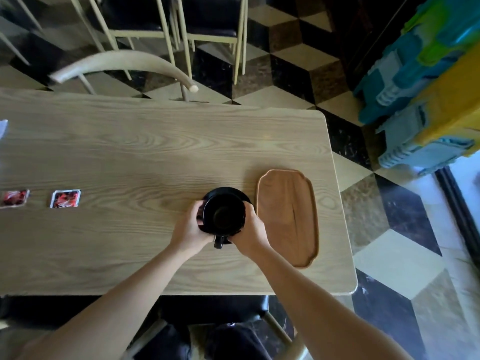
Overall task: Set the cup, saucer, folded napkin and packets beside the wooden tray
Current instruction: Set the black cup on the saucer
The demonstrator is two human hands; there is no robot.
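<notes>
A black cup (224, 213) sits on a black saucer (228, 192), just left of the empty wooden tray (288, 216) on the table. My left hand (189, 228) grips the cup's left side and my right hand (250, 231) grips its right side. The cup's handle (218, 241) points toward me between my wrists. Two red and white packets (65, 198) (14, 198) lie flat far to the left. A white edge (3, 127) shows at the far left border; I cannot tell whether it is the napkin.
The light wooden table (145, 141) ends just right of the tray. A curved chair back (122, 64) stands behind the far edge. Coloured plastic panels (426, 81) stand on the tiled floor to the right. A dark chair seat lies below me.
</notes>
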